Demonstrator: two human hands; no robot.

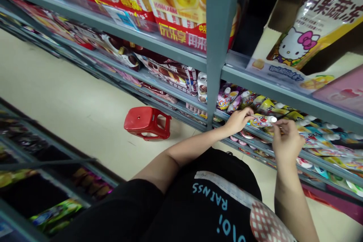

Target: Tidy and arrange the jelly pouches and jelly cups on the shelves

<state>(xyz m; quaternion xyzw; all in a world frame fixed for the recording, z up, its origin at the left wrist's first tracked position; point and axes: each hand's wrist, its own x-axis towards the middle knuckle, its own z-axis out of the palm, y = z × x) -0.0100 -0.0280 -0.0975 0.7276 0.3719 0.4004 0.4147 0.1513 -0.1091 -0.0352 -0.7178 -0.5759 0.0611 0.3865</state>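
A small spouted jelly pouch [259, 121] with a white cap lies crosswise between my two hands, at the front of a shelf. My left hand [239, 119] pinches its bottom end. At the cap end, the fingers of my right hand [287, 138] close around the white cap. Behind and beside it, rows of similar spouted pouches [320, 140] in purple, yellow and blue fill the same shelf level.
A grey shelf upright [217, 45] stands left of my hands. Above them, a shelf edge [283, 87] carries an open carton with a Hello Kitty bag [300, 47]. A red plastic stool [147, 123] sits on the aisle floor. Another shelf rack [56, 162] lines the left side.
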